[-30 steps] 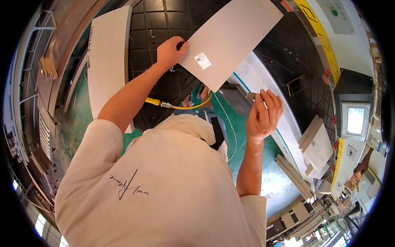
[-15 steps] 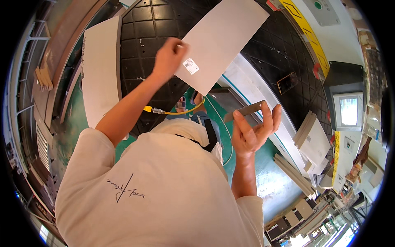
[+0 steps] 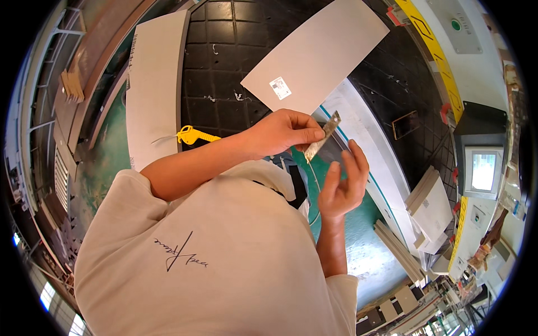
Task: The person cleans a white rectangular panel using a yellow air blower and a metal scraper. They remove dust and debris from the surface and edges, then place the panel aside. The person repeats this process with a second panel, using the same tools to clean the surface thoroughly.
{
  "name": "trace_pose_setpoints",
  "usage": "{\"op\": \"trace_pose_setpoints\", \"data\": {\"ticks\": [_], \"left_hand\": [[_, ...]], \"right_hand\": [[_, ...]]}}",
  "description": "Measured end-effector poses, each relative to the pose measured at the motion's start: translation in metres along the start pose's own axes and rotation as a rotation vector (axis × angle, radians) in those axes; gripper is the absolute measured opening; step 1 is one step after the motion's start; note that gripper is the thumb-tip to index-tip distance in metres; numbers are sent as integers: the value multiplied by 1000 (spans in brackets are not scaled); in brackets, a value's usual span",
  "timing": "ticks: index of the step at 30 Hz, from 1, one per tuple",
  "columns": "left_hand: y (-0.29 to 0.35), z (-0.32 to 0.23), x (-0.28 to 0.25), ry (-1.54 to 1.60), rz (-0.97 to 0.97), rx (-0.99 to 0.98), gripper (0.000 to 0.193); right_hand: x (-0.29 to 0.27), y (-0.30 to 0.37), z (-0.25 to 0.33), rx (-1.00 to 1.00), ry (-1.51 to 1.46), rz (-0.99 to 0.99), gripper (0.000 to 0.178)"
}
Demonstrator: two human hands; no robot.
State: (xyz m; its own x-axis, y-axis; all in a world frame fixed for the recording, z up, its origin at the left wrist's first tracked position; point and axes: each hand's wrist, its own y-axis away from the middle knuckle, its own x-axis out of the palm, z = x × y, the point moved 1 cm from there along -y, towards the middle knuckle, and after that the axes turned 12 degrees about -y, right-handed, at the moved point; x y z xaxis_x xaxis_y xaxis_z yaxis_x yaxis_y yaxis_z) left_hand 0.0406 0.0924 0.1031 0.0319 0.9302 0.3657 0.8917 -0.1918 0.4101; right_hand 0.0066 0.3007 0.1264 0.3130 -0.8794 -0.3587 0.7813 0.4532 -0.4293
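Note:
My left hand (image 3: 287, 134) reaches across my body and pinches a short flat metal strip (image 3: 323, 140) between thumb and fingers. The strip looks worn and mottled, with a small hole near its upper end, and it is held at a slant. Just right of it, my right hand (image 3: 344, 187) is empty, its fingers apart and pointing upward. Beyond my hands, a pale flat panel (image 3: 319, 59) with a white label (image 3: 280, 88) lies at an angle on the black tiled worktop (image 3: 218, 73).
A yellow air blow gun (image 3: 193, 135) lies by my left forearm, next to a long pale panel (image 3: 154, 84). Right of the labelled panel are a phone (image 3: 405, 125) on the black surface and a stack of boards (image 3: 430, 201). A screen (image 3: 483, 171) stands farther right.
The metal strip has passed from my right hand to my left. My left hand has come away from the labelled panel, toward the right. The yellow air blow gun now shows.

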Motion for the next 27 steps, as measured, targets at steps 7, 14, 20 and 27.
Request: {"op": "trace_pose_setpoints", "data": {"ticks": [7,14,20,27], "left_hand": [[18,51,5,-50,255,-290,35],[14,91,1,-150,293,-425,32],[7,99,5,-181,241,-425,29],[-3,94,7,-3,92,-452,25]], "right_hand": [[-1,12,-3,73,186,389,42],[-3,53,-24,114,108,452,35],[-1,49,-25,83,128,466,30],[2,34,-21,13,138,359,30]]}}
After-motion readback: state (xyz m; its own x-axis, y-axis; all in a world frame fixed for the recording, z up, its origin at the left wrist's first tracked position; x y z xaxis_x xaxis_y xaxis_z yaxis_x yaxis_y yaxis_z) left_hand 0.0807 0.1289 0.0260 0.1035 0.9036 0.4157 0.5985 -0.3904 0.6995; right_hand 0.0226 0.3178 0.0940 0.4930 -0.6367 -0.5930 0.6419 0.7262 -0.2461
